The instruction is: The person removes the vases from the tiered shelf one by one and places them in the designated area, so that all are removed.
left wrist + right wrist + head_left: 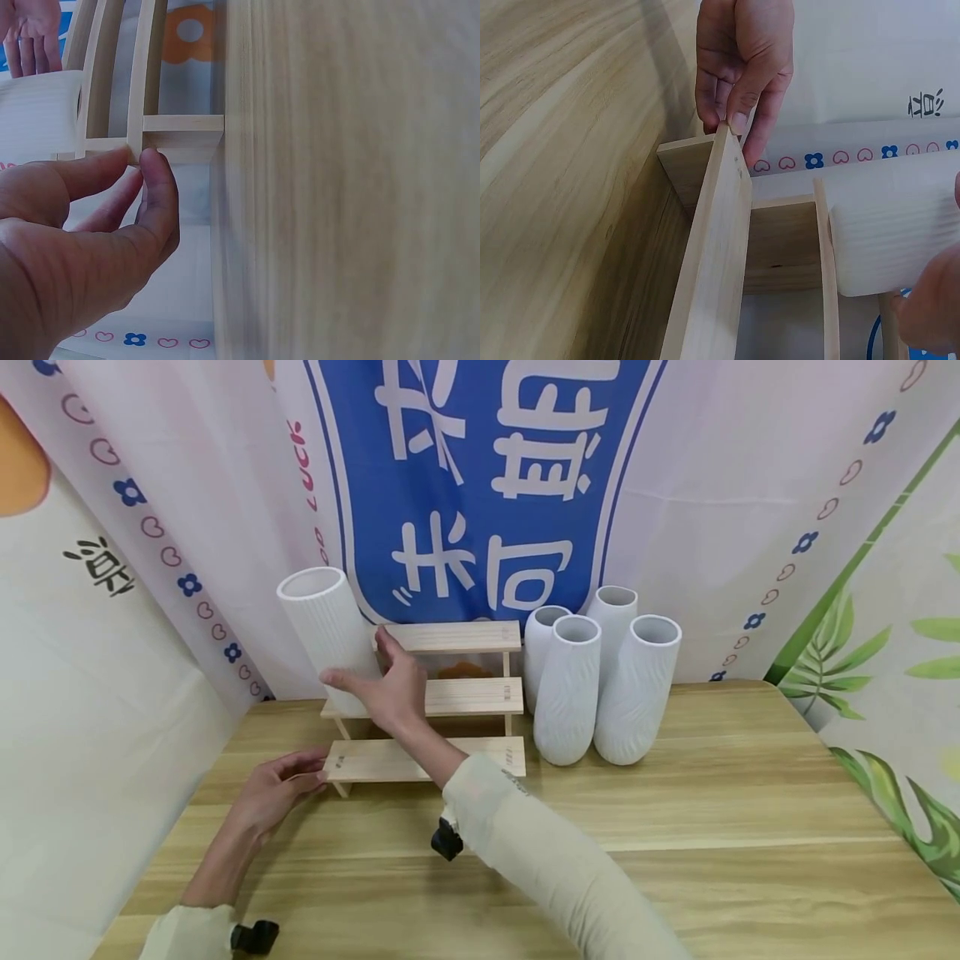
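A white ribbed vase (322, 618) stands at the left end of the middle step of a three-step wooden display stand (420, 758). My right hand (393, 693) is beside that vase, thumb and index finger spread apart, the thumb overlapping its front in the head view. In the left wrist view, the right hand's fingers (34, 56) look straight along the vase's side. At the lowest step's left end, my left hand (273, 789) pinches the board between thumb and fingers; the right wrist view shows this thumb (742, 109) on the board's corner.
Several white vases (567, 693) with a wavy relief stand grouped on the wood-grain table (675, 852), just right of the stand. A printed curtain (697, 527) hangs behind the table. Black wrist cameras (447, 839) are strapped at both sleeves.
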`<action>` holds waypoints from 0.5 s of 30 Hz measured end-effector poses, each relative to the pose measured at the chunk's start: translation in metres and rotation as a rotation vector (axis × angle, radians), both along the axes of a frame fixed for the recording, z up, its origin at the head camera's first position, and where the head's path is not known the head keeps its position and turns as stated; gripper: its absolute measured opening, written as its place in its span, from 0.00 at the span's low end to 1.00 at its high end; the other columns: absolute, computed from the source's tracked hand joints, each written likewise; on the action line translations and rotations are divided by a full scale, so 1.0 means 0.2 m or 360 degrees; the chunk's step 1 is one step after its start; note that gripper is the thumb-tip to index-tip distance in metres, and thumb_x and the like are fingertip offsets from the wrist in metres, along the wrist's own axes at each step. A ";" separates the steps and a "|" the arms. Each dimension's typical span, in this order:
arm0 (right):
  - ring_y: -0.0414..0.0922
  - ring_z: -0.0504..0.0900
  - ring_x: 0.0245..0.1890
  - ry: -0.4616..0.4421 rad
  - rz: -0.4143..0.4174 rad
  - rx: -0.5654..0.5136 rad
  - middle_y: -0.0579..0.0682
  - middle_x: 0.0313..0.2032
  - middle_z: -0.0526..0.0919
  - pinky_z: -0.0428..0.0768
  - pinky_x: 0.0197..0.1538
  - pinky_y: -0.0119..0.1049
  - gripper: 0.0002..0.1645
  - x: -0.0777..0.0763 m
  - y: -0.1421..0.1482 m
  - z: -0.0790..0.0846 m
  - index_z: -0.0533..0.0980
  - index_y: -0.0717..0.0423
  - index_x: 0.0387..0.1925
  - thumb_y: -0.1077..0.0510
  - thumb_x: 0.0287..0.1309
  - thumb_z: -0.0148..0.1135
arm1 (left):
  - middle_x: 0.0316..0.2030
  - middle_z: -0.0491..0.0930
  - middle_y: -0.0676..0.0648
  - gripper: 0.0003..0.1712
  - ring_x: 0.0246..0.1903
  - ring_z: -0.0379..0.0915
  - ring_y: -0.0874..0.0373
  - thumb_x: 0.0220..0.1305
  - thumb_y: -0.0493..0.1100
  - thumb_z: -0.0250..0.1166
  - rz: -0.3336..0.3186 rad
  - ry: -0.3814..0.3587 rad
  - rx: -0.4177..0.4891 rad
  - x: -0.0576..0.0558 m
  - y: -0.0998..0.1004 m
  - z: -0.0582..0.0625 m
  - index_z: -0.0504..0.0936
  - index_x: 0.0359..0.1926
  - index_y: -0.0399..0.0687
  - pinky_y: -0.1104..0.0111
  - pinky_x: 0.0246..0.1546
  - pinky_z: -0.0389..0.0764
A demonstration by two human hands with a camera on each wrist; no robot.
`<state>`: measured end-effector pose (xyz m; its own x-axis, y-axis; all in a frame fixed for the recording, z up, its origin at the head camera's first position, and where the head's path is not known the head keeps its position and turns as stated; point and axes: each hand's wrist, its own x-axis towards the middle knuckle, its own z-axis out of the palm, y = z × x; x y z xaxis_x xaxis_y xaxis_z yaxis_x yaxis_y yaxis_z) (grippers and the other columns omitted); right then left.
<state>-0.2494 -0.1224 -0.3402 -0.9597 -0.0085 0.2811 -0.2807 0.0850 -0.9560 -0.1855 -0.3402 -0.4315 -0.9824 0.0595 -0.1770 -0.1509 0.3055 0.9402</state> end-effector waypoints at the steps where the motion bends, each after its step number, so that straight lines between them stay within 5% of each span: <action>1: 0.51 0.79 0.72 0.0012 0.0014 0.0004 0.50 0.75 0.76 0.83 0.73 0.47 0.57 0.00 0.00 0.00 0.68 0.49 0.80 0.46 0.52 0.87 | 0.64 0.75 0.37 0.32 0.49 0.83 0.71 0.80 0.35 0.61 -0.0001 0.0000 0.0001 0.00 0.00 0.00 0.64 0.78 0.28 0.76 0.56 0.89; 8: 0.47 0.80 0.71 0.0059 0.0006 0.0219 0.50 0.76 0.75 0.82 0.74 0.44 0.63 0.00 -0.02 -0.01 0.63 0.50 0.83 0.45 0.51 0.87 | 0.63 0.76 0.37 0.33 0.49 0.83 0.70 0.80 0.35 0.61 -0.0019 0.0016 0.0018 0.00 0.00 -0.01 0.64 0.78 0.28 0.76 0.56 0.89; 15: 0.47 0.84 0.67 0.0126 -0.0051 0.0267 0.49 0.70 0.82 0.86 0.70 0.44 0.53 -0.01 -0.01 -0.01 0.72 0.48 0.78 0.49 0.52 0.87 | 0.61 0.76 0.39 0.32 0.48 0.83 0.70 0.80 0.35 0.61 -0.0008 0.0014 0.0005 0.01 0.00 0.00 0.65 0.78 0.27 0.76 0.56 0.89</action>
